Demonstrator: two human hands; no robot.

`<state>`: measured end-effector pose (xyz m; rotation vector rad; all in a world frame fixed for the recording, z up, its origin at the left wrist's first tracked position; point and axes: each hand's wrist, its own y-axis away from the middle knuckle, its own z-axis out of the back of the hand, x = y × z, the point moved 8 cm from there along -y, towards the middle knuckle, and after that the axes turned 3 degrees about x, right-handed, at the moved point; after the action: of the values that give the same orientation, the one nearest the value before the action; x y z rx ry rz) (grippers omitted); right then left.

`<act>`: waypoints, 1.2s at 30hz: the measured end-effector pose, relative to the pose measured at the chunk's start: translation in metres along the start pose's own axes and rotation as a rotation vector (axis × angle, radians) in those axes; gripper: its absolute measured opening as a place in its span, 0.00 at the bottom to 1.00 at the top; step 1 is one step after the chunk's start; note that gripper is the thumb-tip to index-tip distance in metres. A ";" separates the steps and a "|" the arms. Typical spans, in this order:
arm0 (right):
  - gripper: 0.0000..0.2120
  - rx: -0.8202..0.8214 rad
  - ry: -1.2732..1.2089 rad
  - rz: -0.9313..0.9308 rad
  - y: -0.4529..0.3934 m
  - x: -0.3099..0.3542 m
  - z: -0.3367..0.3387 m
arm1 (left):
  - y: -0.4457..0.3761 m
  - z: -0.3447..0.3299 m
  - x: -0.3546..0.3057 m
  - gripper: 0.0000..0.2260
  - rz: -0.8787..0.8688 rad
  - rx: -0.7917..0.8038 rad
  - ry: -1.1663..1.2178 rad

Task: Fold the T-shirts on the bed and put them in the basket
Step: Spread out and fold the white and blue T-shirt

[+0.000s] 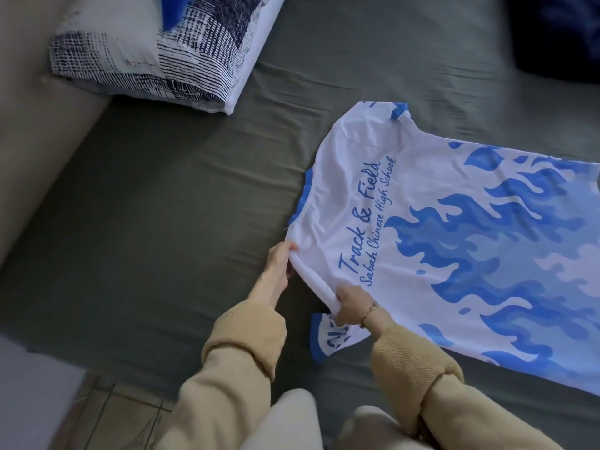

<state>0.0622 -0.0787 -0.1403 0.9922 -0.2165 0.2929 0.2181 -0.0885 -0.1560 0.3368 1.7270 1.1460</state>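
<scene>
A white T-shirt [454,222] with blue flames and blue script lies back-up on the grey-green bed sheet [162,206], collar toward the left. My left hand [279,264] pinches the shoulder edge near the collar. My right hand [352,305] grips the same near edge where the sleeve starts. The near sleeve [331,339], white with a blue cuff, sticks out from under the shirt below my right hand. No basket is in view.
A pillow [156,56] with a dark blue and white pattern lies at the bed's upper left, beside a beige headboard [39,125]. A dark blue item [558,34] sits at the top right corner. Tiled floor [107,414] shows at the lower left.
</scene>
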 end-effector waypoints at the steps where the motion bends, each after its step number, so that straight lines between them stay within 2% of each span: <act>1: 0.25 0.017 0.029 -0.008 0.001 -0.001 0.001 | -0.001 0.004 -0.001 0.04 -0.035 -0.034 -0.015; 3: 0.24 0.070 0.054 0.017 0.003 0.003 0.002 | -0.002 0.015 -0.005 0.07 -0.121 -0.117 -0.075; 5: 0.24 0.140 -0.006 0.076 0.005 0.010 -0.002 | -0.005 0.023 0.000 0.12 -0.122 -0.136 -0.082; 8: 0.22 0.261 -0.107 0.127 0.010 0.019 -0.013 | -0.002 0.020 0.022 0.18 0.061 0.005 -0.131; 10: 0.19 0.373 -0.161 0.128 0.013 0.020 -0.025 | 0.004 0.019 0.038 0.23 0.177 0.118 -0.342; 12: 0.15 0.458 -0.255 0.093 0.020 0.016 -0.033 | 0.010 0.023 0.051 0.21 0.203 0.172 -0.564; 15: 0.07 0.412 -0.284 -0.087 0.021 -0.015 -0.032 | 0.016 0.029 0.071 0.18 0.251 0.268 -0.709; 18: 0.10 0.476 -0.258 -0.315 0.034 -0.050 -0.040 | 0.027 0.029 0.088 0.13 0.330 0.403 -0.809; 20: 0.12 0.431 -0.296 -0.391 0.036 -0.062 -0.041 | 0.034 0.028 0.094 0.10 0.350 0.463 -0.891; 23: 0.15 0.304 -0.621 -0.474 0.035 -0.071 -0.047 | 0.043 0.026 0.099 0.09 0.347 0.496 -0.940; 26: 0.05 0.200 -0.904 -0.510 0.031 -0.072 -0.056 | 0.053 0.025 0.107 0.12 0.399 0.504 -0.904; 28: 0.02 0.092 -1.110 -0.477 0.028 -0.066 -0.057 | 0.060 0.025 0.112 0.13 0.403 0.524 -0.920; 29: 0.06 0.070 -1.212 -0.471 0.027 -0.064 -0.059 | 0.063 0.025 0.114 0.12 0.385 0.521 -0.916; 30: 0.09 0.078 -1.280 -0.467 0.028 -0.062 -0.062 | 0.064 0.026 0.115 0.11 0.365 0.504 -0.889; 32: 0.05 0.174 -1.309 -0.458 0.034 -0.056 -0.070 | 0.065 0.031 0.119 0.09 0.343 0.458 -0.798; 34: 0.10 0.223 -1.345 -0.461 0.038 -0.058 -0.078 | 0.070 0.034 0.122 0.08 0.317 0.421 -0.739; 36: 0.10 0.214 -1.417 -0.445 0.044 -0.054 -0.078 | 0.073 0.037 0.121 0.07 0.281 0.370 -0.716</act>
<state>-0.0002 0.0019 -0.1632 1.2822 -1.2373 -0.8698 0.1732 0.0502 -0.1689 1.1019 1.2517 0.7438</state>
